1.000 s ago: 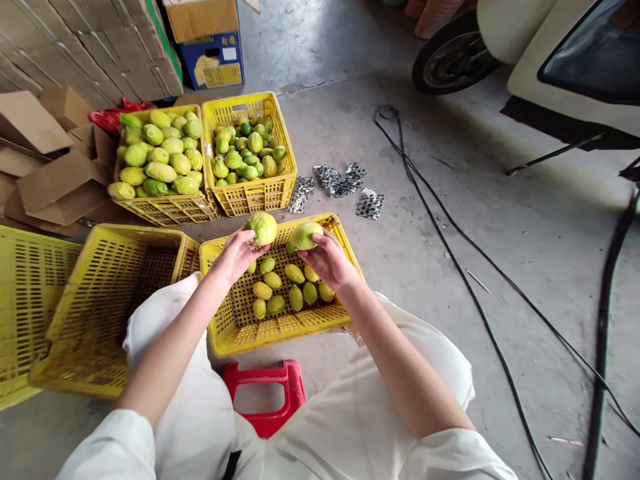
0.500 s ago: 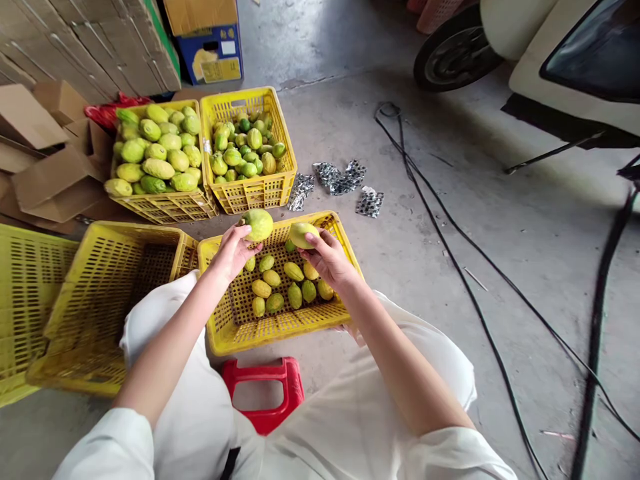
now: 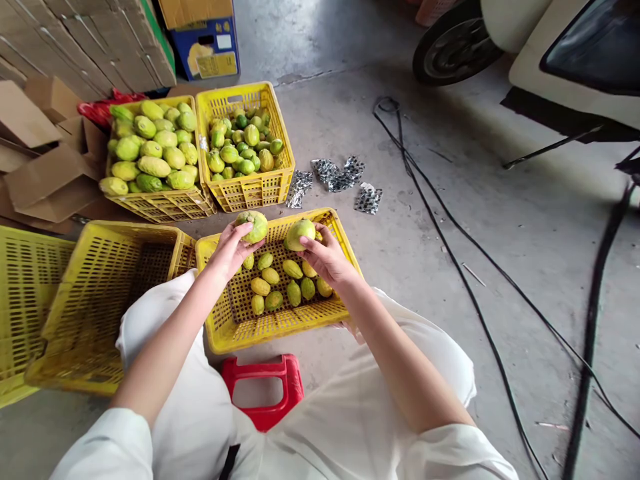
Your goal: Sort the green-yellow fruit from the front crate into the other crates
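My left hand is closed round a bumpy yellow-green fruit, thumb on its near side. In my right hand is another fruit, smoother and pale green, gripped between thumb and fingers. Both are held apart from each other over the far side of a yellow plastic crate. On that crate's slotted floor lie several smaller, oval, yellow and green fruits. The kind of fruit is not certain; they resemble small papayas.
Two fuller yellow crates of fruit stand beyond. At left are more yellow crates and cardboard boxes. A red stool is between my legs. Silver wrappers, black cables and a parked scooter lie rightward.
Both fruits stay in my hands, which have shifted slightly. They have been turned, so different sides of them show now. The view has drifted a little.
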Tool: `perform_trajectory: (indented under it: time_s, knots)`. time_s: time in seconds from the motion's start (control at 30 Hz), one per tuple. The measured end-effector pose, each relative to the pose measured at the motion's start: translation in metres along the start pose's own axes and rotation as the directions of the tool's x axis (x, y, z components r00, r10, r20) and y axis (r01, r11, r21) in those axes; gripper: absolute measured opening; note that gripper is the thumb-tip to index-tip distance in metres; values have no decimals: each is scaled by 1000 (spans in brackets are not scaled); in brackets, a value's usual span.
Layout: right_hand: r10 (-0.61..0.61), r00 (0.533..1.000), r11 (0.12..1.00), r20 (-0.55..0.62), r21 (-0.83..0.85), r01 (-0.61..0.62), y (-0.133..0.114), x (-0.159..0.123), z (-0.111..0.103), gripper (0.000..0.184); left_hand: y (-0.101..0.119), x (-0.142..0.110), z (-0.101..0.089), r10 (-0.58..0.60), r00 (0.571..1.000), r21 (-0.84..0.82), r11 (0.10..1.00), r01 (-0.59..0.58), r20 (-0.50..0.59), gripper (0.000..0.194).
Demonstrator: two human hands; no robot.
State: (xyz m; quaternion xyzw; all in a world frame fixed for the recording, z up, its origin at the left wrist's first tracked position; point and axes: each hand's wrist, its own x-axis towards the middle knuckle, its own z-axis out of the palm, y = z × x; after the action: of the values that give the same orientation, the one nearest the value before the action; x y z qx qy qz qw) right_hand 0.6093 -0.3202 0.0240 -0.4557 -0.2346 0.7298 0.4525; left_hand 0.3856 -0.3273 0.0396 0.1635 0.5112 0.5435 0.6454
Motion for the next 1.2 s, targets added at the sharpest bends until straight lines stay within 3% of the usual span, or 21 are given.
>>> perform_trajectory:
  time_s: [0.1, 0.23, 0.53, 0.77, 0.9, 1.2]
  knots:
    - [7, 1000, 1000, 2, -5, -7, 2, 0, 0, 64, -3, 4, -3, -8, 999, 24, 1000, 8, -31, 50]
    - [18, 999, 1000, 30, 1, -18, 1, 0, -1, 52, -3, 6, -5, -4, 1000, 41, 999, 3, 8, 53]
    - [-10, 1000, 995, -29, 96, 12, 0, 3, 3, 57, 0, -5, 3, 28, 995, 72, 997, -34, 95, 73]
    - [2, 1000, 989, 10, 149, -3, 3, 7, -3, 53, -3, 3, -3, -17, 999, 37, 999, 16, 39, 58]
    - [-4, 999, 993, 37, 120, 0, 2, 7, -4, 53, -4, 4, -4, -8, 999, 44, 999, 7, 40, 61]
    - [48, 996, 991, 75, 122, -57, 2, 4, 1, 51, -6, -3, 0, -16, 987, 103, 995, 0, 161, 70]
